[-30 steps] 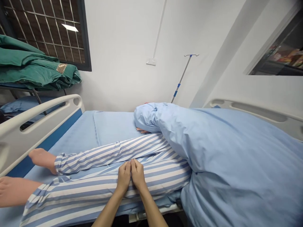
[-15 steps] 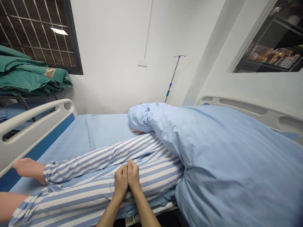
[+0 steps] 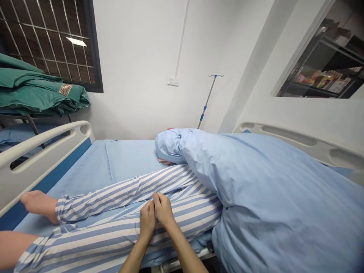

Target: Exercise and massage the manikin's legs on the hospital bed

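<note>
My left hand (image 3: 147, 222) and my right hand (image 3: 163, 207) are both closed, side by side and touching at the thumb side. They are over the near leg of the blue-and-white striped trousers (image 3: 108, 235) on a figure lying on a bed. Whatever the fingers hold, if anything, is hidden. The far bare foot (image 3: 38, 204) points to the left, and the near lower leg (image 3: 17, 248) is cut off by the frame edge. A thick blue quilt (image 3: 256, 182) covers the upper body, and a few fingertips (image 3: 165, 162) peek out under its edge.
The bed has a pale end board (image 3: 48, 146) at left and another (image 3: 284, 134) behind the quilt. An IV pole (image 3: 209, 98) stands at the far side. Green folded bedding (image 3: 40, 94) lies at left below a barred window (image 3: 54, 38). A socket (image 3: 173, 81) is on the wall.
The view has shifted slightly, with the background lower in the picture. My right hand has tilted, its forearm swinging right, and now sits a little higher than my left. Both hands stay closed.
</note>
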The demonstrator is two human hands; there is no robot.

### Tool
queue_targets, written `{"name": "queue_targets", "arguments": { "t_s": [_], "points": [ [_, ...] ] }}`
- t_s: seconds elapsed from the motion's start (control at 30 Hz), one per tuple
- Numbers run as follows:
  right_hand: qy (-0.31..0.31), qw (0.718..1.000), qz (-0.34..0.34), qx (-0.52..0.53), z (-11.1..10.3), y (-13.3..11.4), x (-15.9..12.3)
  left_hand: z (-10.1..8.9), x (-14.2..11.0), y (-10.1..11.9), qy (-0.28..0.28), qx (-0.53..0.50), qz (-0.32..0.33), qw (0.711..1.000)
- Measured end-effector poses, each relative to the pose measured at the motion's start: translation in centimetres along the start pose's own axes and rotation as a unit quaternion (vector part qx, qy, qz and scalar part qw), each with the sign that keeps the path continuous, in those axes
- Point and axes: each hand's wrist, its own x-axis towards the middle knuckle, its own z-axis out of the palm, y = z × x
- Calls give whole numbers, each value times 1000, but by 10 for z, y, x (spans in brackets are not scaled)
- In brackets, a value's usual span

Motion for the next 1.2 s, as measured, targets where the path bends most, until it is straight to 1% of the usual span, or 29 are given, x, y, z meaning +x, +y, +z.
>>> {"name": "queue_targets", "arguments": {
  "t_s": [0.1,0.27,0.33,0.47,0.53,0.67,0.73,0.8,0.87,1.0,1.1,1.2],
  "points": [
    [-6,1000,-13,2,-4,1,-3,0,0,-1,-7,-1,8,1000],
    [19,999,6,31,6,28,-17,-3,-1,-2,-84,4,37,996],
    [29,999,5,37,8,33,-20,-2,-1,-1,-95,3,36,995],
    [49,996,14,67,6,34,-18,3,-1,10,-86,-13,11,996],
    [61,994,22,90,4,33,-16,8,-1,21,-75,-25,6,997],
    [85,987,39,132,1,33,-15,19,2,48,-55,-64,17,996],
    [91,984,47,148,0,32,-14,24,3,53,-48,-72,19,996],
    [98,982,52,151,-1,32,-14,26,4,48,-28,-53,14,998],
    [105,983,52,144,0,32,-14,27,4,36,-15,-16,8,1000],
    [111,983,47,139,2,32,-14,26,2,14,-13,49,16,999],
    [101,984,56,133,0,31,-12,27,3,11,1,67,13,998],
    [62,993,45,86,-10,27,-7,27,3,12,-10,58,20,998]
  ]
}}
